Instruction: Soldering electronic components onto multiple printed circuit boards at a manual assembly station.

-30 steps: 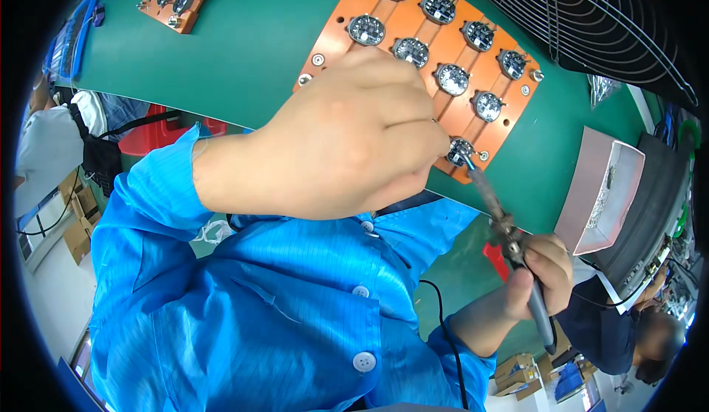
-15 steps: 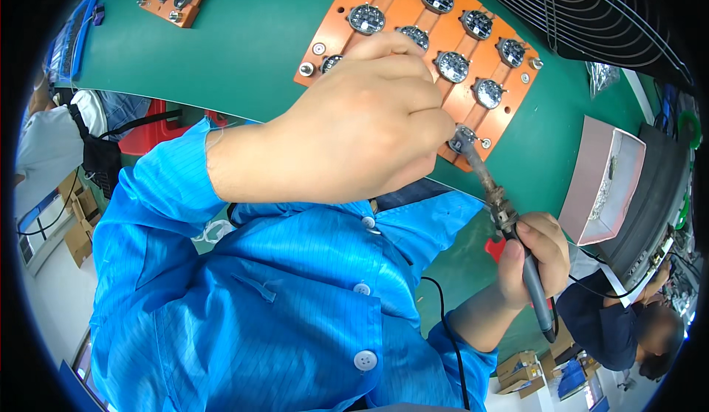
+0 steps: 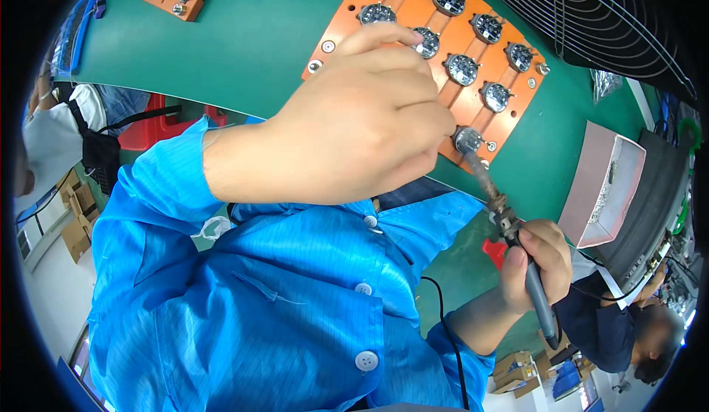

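My right hand (image 3: 538, 268) grips a soldering iron (image 3: 541, 301) by its dark handle, the metal shaft slanting up and to the left. Its tip meets a small round circuit board (image 3: 467, 140) at the near corner of an orange fixture plate (image 3: 484, 120), where a pale haze blurs the contact. Over the plate's left part lies my left hand (image 3: 369, 120), back upward and fingers curled in. Whatever those fingers hold is hidden beneath the hand. Several more round circuit boards (image 3: 462, 70) sit in rows on the plate, some of them covered by the left hand.
A black wire-guarded fan (image 3: 576, 13) stands at the upper right. Below it are a clear plastic bag (image 3: 605, 84) and a pinkish open box (image 3: 583, 183). Another orange plate (image 3: 166, 0) lies far left on the green table (image 3: 244, 42). Co-workers sit on both sides.
The near orange plate appears slightly lower and further right. The iron's tip stays at the same corner board, and both hands keep their grip with little movement.
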Available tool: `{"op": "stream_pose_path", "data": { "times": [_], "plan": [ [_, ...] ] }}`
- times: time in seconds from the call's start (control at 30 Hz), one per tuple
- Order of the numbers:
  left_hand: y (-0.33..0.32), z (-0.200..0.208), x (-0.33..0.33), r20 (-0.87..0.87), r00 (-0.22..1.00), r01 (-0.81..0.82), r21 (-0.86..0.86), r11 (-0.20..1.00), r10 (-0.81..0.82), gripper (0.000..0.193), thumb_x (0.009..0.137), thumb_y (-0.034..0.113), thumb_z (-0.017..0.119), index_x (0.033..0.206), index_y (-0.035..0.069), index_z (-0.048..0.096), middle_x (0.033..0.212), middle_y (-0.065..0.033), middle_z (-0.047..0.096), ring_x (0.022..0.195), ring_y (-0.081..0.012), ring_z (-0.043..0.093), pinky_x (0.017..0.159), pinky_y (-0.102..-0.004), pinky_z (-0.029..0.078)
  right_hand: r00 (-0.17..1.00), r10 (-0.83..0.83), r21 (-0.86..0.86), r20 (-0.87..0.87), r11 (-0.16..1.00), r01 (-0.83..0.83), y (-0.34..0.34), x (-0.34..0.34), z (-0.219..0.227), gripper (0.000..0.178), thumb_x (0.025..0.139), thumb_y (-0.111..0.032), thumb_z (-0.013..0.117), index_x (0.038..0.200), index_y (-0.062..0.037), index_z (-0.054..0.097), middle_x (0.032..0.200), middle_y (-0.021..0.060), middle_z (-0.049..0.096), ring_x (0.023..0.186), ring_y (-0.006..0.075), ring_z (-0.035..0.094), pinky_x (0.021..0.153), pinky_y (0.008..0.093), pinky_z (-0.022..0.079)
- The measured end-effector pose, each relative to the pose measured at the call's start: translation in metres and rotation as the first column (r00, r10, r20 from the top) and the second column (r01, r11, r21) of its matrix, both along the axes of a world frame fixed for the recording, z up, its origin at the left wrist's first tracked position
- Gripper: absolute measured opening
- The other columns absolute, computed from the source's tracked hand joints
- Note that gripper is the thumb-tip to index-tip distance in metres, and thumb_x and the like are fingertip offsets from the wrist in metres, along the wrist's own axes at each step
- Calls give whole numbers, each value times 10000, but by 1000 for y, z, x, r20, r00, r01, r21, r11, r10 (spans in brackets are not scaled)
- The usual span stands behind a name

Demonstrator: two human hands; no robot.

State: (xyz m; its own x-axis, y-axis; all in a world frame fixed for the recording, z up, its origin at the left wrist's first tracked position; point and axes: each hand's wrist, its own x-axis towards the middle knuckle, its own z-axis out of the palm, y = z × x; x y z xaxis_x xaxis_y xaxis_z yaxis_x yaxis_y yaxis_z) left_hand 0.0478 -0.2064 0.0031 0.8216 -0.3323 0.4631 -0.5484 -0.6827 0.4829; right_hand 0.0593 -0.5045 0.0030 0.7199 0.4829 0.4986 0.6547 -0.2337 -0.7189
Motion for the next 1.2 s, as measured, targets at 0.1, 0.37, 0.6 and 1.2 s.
{"op": "stream_pose_path", "data": {
  "times": [0.1, 0.37, 0.6, 1.2],
  "plan": [
    [9, 3, -5, 22, 998, -52, -7, 999, 52, 221, 698, 4, 773, 894, 91, 722, 833, -56, 658, 960, -242, 695, 1080, -533, 450, 1000, -29, -5, 3, 1000, 29, 1, 0, 1, 247, 838, -139, 793, 910, 44, 644, 764, 167, 665, 594, 262, 621, 551, 339, 514],
    [25, 1, -17, -4, 995, -101, 2, 995, 101, 208, 721, 0, 773, 906, 82, 727, 811, -68, 684, 1042, -256, 715, 1131, -583, 406, 999, 39, 39, 29, 998, -40, 24, 1, -3, 268, 825, -139, 810, 940, 49, 657, 779, 166, 678, 620, 276, 655, 574, 349, 535],
    [28, -3, -16, -40, 996, -74, -20, 997, 74, 188, 739, 3, 766, 906, 74, 716, 869, -83, 721, 993, -235, 721, 1137, -581, 406, 998, 58, -1, -4, 998, -58, 34, 4, -2, 248, 799, -93, 807, 941, 51, 662, 814, 176, 690, 670, 292, 677, 620, 350, 553],
    [25, -8, -9, -29, 999, -47, -18, 999, 46, 196, 722, 15, 780, 890, 86, 708, 880, -64, 689, 945, -231, 698, 1125, -568, 427, 997, 78, -37, -18, 996, -79, 33, 6, 4, 256, 802, -95, 805, 940, 59, 654, 821, 188, 689, 658, 295, 667, 610, 351, 539]
  ]
}}
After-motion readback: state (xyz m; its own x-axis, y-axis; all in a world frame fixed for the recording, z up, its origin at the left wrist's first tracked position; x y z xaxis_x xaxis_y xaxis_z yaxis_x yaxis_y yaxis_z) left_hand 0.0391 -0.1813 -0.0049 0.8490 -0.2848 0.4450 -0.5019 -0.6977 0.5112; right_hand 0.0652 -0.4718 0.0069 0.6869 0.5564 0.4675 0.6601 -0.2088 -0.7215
